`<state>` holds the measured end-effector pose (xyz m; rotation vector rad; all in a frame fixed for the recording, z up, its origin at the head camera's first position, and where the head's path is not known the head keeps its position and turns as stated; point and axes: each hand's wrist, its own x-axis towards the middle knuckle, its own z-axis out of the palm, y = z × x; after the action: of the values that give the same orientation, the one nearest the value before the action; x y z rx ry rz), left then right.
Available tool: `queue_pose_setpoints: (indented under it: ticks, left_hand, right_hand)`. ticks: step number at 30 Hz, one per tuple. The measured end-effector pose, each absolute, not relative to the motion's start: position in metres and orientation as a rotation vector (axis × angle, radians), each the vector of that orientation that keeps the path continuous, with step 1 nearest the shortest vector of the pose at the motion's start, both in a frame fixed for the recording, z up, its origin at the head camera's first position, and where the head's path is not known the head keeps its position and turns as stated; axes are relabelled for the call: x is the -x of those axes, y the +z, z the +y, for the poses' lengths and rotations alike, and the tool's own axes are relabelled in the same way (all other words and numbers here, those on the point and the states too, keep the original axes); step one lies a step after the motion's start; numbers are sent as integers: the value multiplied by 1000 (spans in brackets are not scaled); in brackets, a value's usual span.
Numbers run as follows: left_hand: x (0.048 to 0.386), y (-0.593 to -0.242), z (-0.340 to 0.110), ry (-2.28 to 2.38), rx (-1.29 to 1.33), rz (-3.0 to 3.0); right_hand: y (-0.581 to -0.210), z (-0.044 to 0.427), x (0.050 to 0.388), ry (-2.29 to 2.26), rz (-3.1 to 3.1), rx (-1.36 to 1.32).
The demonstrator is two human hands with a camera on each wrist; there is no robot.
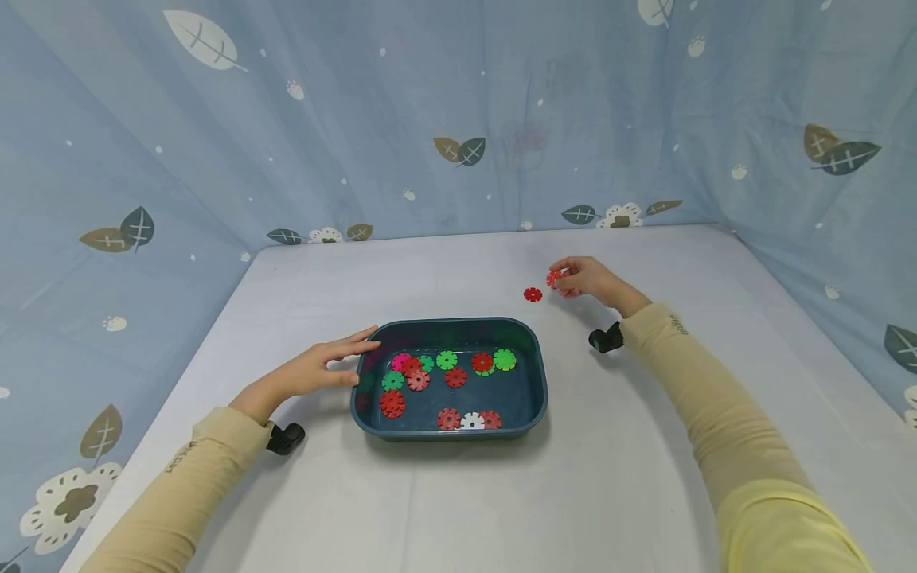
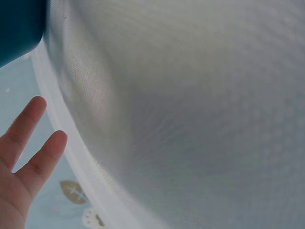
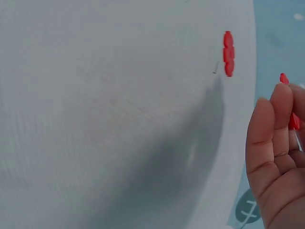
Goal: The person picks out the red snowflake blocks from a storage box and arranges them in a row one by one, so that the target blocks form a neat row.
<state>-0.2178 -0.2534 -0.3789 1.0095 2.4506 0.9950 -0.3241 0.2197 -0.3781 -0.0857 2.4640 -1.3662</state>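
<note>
A dark teal tray (image 1: 450, 435) holds several notched discs: red ones such as one disc (image 1: 455, 377), green ones such as another (image 1: 505, 360), a pink one and a white one (image 1: 472, 421). My left hand (image 1: 308, 372) rests at the tray's left rim with fingers extended; in the left wrist view the fingers (image 2: 45, 160) are spread near the tray's corner (image 2: 19, 28). Beyond the tray's back right, my right hand (image 1: 591, 280) pinches red discs (image 1: 554, 279), partly hidden by its fingers. A loose red disc (image 1: 532, 294) lies on the table just left of that hand.
The white-covered table (image 1: 458, 509) ends at a blue curtain (image 1: 401, 119) with leaf prints behind and at both sides. Black wrist-worn devices (image 1: 286, 439) sit beneath both wrists, close to the table surface.
</note>
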Motion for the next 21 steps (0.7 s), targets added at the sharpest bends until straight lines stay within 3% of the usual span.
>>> queue_pose_setpoints:
  ticks: [21]
  left_hand:
    - [217, -378, -253, 1025, -1005, 2427]
  right_hand:
    - [-396, 214, 327, -1099, 2567, 59]
